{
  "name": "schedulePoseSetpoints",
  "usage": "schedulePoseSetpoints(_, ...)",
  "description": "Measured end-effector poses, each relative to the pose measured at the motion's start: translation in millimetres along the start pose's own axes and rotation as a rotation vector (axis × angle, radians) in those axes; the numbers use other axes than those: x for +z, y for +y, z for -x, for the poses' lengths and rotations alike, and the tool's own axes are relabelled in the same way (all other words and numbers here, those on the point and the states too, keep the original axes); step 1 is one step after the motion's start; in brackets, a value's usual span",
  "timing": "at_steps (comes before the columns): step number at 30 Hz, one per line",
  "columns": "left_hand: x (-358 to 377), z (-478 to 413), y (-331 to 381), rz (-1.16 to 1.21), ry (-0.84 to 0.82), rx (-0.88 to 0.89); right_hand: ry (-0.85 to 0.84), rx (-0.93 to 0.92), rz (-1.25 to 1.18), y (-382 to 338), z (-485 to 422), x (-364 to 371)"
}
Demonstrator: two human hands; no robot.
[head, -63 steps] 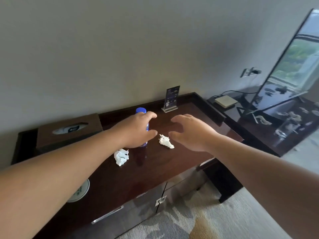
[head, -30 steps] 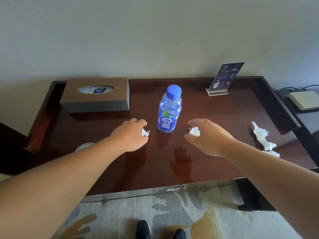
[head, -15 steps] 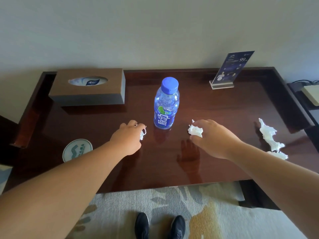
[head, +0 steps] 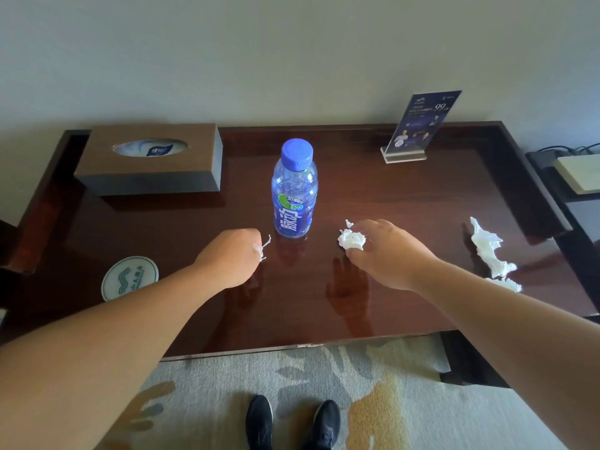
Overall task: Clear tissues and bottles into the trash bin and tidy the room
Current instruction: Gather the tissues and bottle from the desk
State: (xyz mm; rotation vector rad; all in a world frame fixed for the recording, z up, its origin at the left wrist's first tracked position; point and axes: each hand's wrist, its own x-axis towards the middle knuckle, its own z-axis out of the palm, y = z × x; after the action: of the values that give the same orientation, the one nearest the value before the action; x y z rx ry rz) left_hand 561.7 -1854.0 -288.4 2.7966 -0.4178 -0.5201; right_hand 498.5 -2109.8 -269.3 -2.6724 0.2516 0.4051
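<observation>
the left grip [head: 232, 254] has curled tighter round its tissue wad [head: 264, 246], only wisps showing; the right grip [head: 386, 254] pinches a second wad [head: 350, 240]. both are over the bench [head: 389, 196], flanking the upright bottle [head: 293, 193]; a loose tissue [head: 487, 248] lies far right.

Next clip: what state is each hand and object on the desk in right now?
left hand: fist gripping a tissue wad, mostly hidden.
right hand: fingertips pinching a crumpled tissue.
bottle: upright, capped, untouched.
loose tissue: lying on the desk, untouched.
tissue box: no sheet pulled up.
sign holder: upright.
coaster: lying flat.
</observation>
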Motion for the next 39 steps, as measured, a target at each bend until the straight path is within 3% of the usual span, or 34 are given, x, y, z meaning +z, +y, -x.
schedulePoseSetpoints(8,-20,19,21,0.082,0.154,0.082,0.044,-0.056,-0.006,-5,9,-24)
schedulePoseSetpoints(13,-17,15,11,0.044,0.207,-0.015,0.068,-0.067,-0.013,-1,14,-27)
schedulePoseSetpoints(20,17,-4,4,0.044,0.092,-0.090,0.060,-0.044,0.006,12,19,-16)
schedulePoseSetpoints(33,53,-36,6,-0.178,0.111,-0.159,0.024,-0.047,0.018,21,13,-1)
schedulePoseSetpoints(39,48,-33,7,-0.183,0.044,-0.161,0.015,-0.052,0.023,20,10,2)
